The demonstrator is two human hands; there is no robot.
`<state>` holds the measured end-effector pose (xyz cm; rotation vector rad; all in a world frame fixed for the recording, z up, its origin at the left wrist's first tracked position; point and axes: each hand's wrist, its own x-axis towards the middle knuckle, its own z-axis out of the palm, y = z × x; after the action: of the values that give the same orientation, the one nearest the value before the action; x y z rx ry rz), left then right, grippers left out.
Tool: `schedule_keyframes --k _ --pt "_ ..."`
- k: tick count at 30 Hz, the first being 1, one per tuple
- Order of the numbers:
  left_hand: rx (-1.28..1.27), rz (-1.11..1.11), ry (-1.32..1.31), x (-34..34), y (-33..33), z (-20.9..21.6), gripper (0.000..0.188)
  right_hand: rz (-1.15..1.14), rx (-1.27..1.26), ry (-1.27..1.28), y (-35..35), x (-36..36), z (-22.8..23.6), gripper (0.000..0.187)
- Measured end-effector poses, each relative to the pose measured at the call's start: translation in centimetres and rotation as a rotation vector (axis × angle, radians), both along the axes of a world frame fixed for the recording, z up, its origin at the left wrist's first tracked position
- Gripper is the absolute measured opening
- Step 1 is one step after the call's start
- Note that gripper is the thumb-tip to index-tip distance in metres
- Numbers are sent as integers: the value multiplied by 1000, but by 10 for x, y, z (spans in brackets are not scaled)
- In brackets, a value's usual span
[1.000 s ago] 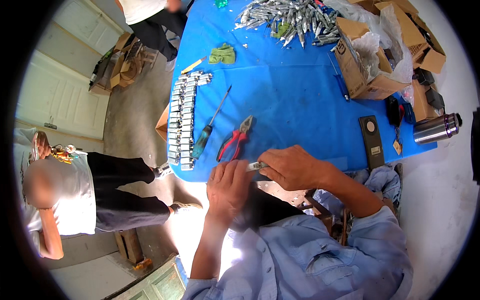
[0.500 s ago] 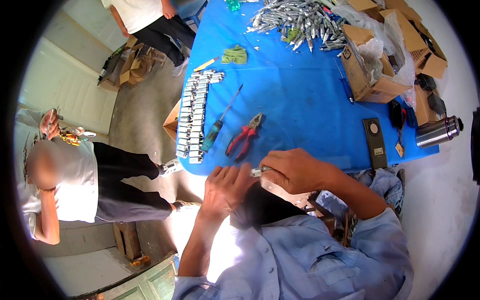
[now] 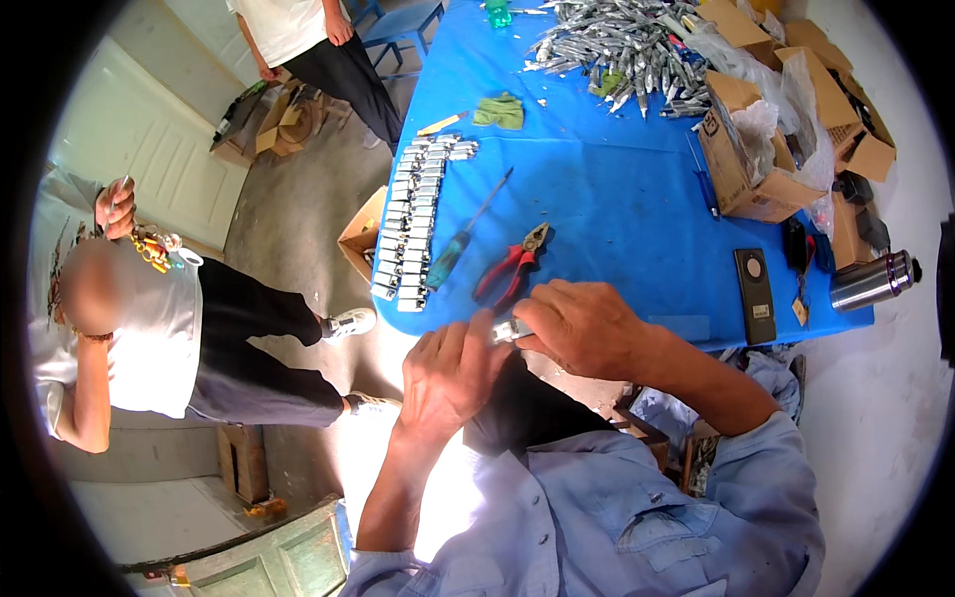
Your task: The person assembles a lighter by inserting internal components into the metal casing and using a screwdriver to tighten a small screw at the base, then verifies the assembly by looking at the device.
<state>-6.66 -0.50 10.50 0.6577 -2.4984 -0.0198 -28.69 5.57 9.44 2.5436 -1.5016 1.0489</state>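
Observation:
A small silvery metal part (image 3: 509, 330) is held between my two hands, just off the near edge of the blue-covered table (image 3: 607, 199). My right hand (image 3: 587, 326) pinches its right end between thumb and bent fingers. At the other end my left hand (image 3: 448, 370) is closed, its fingertips a little blurred, and its fingers hide part of the piece. Just beyond my hands lie red-handled pliers (image 3: 513, 265) with jaws pointing away. Left of them rests a screwdriver (image 3: 464, 242) with a green handle. Similar silvery parts (image 3: 416, 219) stand in rows along the table's left side.
A green cloth (image 3: 499, 111) and a yellow cutter (image 3: 443, 123) lie past the rows. Farther back is a heap of thin grey pieces (image 3: 632, 60). On the right are an open carton (image 3: 741, 189), a dark flat device (image 3: 754, 298) and a steel flask (image 3: 870, 283). Two people stand left.
The view has shifted slightly, so the table things sit farther right. Both hands keep the metal part, which shows more between them at a changed tilt. The person at left has lowered a hand's keys slightly.

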Motion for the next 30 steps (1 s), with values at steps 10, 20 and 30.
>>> schedule_keyframes --k 10,20,30 --pt "-122 5 15 11 -4 1 35 8 280 -105 3 13 2 21" --pt "-68 84 5 20 -5 -12 27 -53 34 44 -4 28 -13 16" --pt "28 220 55 2 -8 -33 25 -112 54 -141 -20 26 -42 17"
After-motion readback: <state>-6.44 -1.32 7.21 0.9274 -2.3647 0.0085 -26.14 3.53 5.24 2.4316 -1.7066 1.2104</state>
